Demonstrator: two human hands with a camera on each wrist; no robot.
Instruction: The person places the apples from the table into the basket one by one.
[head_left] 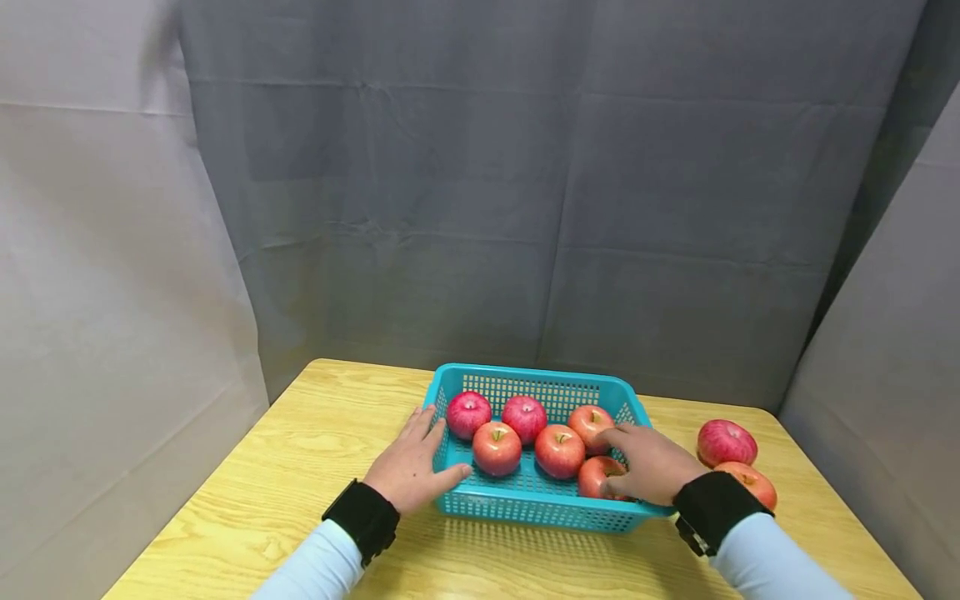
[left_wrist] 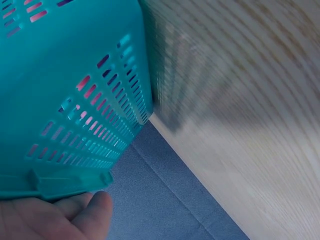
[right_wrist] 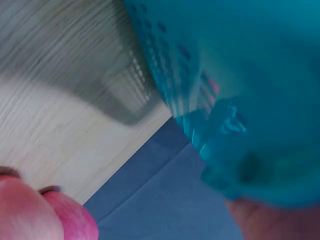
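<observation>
A turquoise plastic basket [head_left: 525, 503] with perforated walls stands on the table, holding several red apples. My left hand [head_left: 408, 467] rests on its left rim, fingers spread and fairly straight. In the left wrist view, fingertips [left_wrist: 95, 212] show at the rim beside the perforated wall. Reaching over the right rim, my right hand [head_left: 651, 463] has its fingers and thumb around an apple [head_left: 595, 478] in the front right corner. Another apple [head_left: 589, 423] lies just behind that one. The right wrist view shows only part of the hand [right_wrist: 280, 220] behind the basket rim.
Two more apples, one darker pink-red [head_left: 726, 442] and one lighter red [head_left: 752, 483], lie on the wooden table [head_left: 262, 492] right of the basket, close to my right wrist. A grey cloth [head_left: 480, 208] hangs behind the table, with pale cloths at both sides.
</observation>
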